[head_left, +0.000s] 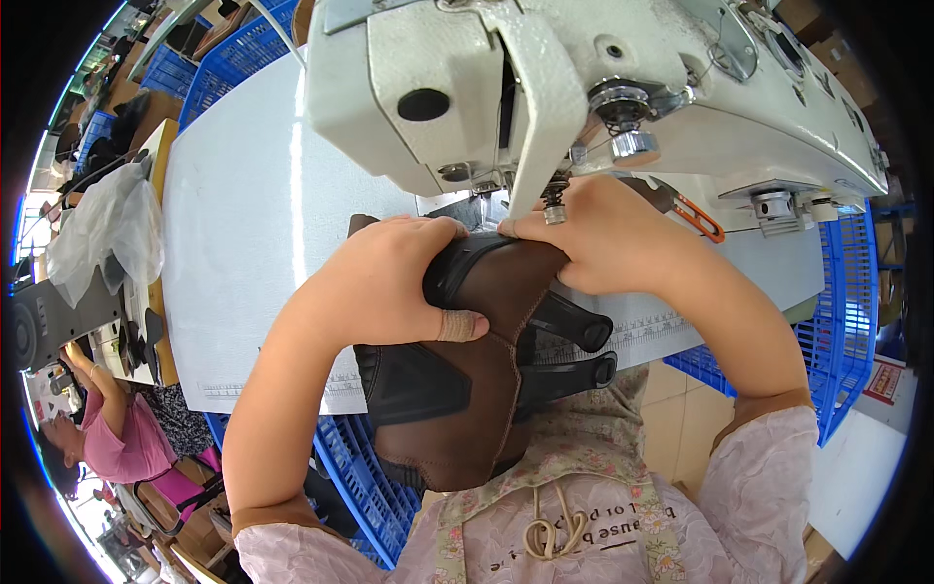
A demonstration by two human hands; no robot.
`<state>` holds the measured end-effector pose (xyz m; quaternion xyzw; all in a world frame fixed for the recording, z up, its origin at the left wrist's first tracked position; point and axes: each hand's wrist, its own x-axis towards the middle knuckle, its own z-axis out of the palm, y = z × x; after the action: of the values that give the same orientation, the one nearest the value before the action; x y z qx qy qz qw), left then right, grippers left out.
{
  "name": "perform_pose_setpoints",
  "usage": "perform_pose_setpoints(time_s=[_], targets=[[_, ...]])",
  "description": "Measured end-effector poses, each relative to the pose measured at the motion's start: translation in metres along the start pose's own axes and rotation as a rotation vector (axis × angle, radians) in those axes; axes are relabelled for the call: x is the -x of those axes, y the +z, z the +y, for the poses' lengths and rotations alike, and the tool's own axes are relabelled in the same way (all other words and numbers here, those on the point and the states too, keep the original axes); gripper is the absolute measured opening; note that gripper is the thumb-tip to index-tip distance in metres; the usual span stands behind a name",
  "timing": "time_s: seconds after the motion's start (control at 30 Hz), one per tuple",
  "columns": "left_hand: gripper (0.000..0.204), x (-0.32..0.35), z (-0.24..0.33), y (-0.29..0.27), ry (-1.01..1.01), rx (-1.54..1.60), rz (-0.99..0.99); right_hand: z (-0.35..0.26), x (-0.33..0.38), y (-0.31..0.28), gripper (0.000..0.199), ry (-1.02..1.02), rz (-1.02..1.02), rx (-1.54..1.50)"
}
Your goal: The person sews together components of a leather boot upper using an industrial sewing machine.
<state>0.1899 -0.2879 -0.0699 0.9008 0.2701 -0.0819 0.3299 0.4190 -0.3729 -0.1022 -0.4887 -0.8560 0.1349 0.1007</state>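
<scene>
Under the head of a white sewing machine [428, 88] lies a brown mesh and black fabric piece [491, 394] with a stitched seam and black strap-like tabs [574, 380] at its right. My left hand [375, 277] grips the piece at its upper left, the taped thumb lying across the mesh and the fingers close to the needle area. My right hand [603, 234] holds its upper right edge, fingertips close by the presser foot [482, 209]. The lower end of the piece hangs over the table edge toward my lap. The needle itself I cannot make out.
An orange-handled tool [696, 216] lies on the white table [233, 253], right of my right hand. Blue plastic crates [842, 321] stand around the table. At far left a person in pink [126, 438] sits by another table with a clear plastic bag [112, 229].
</scene>
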Motion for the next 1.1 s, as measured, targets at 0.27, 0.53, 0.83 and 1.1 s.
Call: perform_pose_setpoints(time_s=[0.27,0.53,0.83,1.1], targets=[[0.067,-0.002,-0.005,0.008,0.13,-0.03,0.126,0.005,0.001,0.006,0.056,-0.026,0.018,0.05],[0.067,-0.002,-0.007,0.01,0.16,0.032,0.144,-0.003,0.003,0.009,0.025,-0.029,0.137,0.02],[0.072,-0.008,-0.01,0.007,0.156,0.022,0.084,-0.003,0.001,0.002,0.018,0.027,0.101,0.04],[0.068,-0.008,-0.006,0.002,0.082,0.032,0.042,0.002,-0.002,0.004,0.01,0.032,0.058,0.044]])
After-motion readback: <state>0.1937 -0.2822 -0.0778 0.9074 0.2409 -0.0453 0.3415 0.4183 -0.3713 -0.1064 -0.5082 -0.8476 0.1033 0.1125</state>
